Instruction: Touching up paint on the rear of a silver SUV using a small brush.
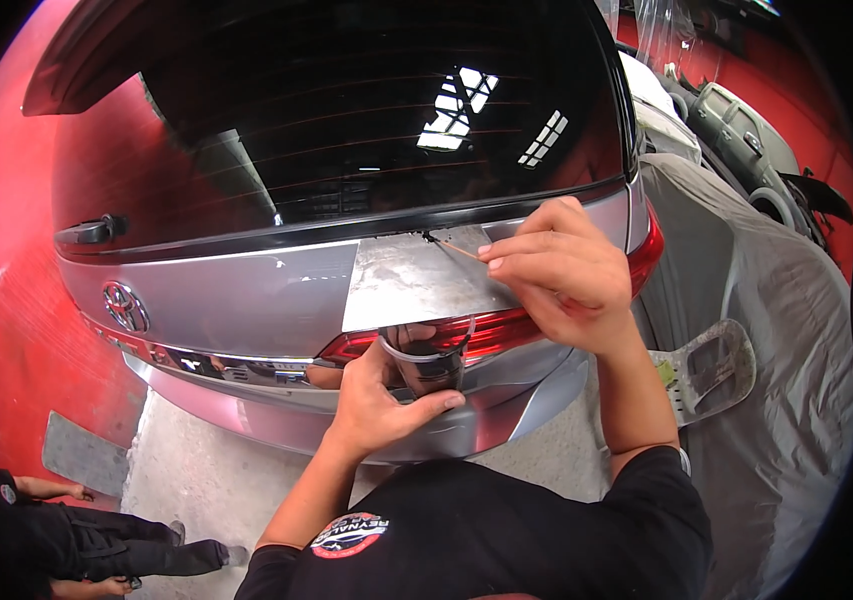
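Note:
My left hand (371, 405) is wrapped round a clear plastic cup (430, 372) with dark contents, held upright in front of the red tail light (506, 332). In my right hand (568, 275), the fingers pinch a thin wooden stick (459, 249). Its blackened tip meets a dark smear (428, 237) at the top of a pale, shiny patch (416, 283) on the silver tailgate (236, 300). The patch has straight sides and lies just under the rear window. I cannot tell whether it is a separate sheet or bare metal.
The dark rear window (346, 130) rises beyond my hands, with the rear bumper (426, 428) below them. At the right, a grey cover (796, 400) drapes over something large, beside a clear-looking chair back (716, 370). A person in dark clothes (86, 535) is at lower left.

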Tool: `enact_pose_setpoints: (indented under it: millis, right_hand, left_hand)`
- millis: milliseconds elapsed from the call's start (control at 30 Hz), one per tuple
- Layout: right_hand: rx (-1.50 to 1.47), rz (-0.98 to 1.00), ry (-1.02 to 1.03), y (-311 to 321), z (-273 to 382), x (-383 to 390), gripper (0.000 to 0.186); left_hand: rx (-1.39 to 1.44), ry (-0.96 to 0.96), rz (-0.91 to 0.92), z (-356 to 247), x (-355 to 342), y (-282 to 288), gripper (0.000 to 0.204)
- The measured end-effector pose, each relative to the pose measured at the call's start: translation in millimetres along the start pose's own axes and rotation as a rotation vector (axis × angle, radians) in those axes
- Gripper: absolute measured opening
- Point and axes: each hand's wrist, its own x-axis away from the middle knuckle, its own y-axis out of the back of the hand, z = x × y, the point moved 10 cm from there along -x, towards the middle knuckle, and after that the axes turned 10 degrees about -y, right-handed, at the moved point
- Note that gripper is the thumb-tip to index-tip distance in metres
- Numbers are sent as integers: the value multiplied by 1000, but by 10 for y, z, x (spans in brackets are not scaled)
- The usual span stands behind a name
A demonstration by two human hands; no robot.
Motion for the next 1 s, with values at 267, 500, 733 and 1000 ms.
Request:
enact_pose_setpoints:
  millis: [267,500,733,1000]
  right_hand:
    - [-57,-77,-34,128,45,100,30]
    - [-11,-61,9,34,129,270,38]
    - [22,-60,14,-29,140,277,44]
    - [45,-11,-9,10,71,124,38]
  left_hand:
    - [-79,-7,14,-5,-2,26,74]
    - [45,30,-1,11,-5,-4,72]
    - [58,62,18,43,0,-19,71]
    - [73,50,23,-35,-4,17,71]
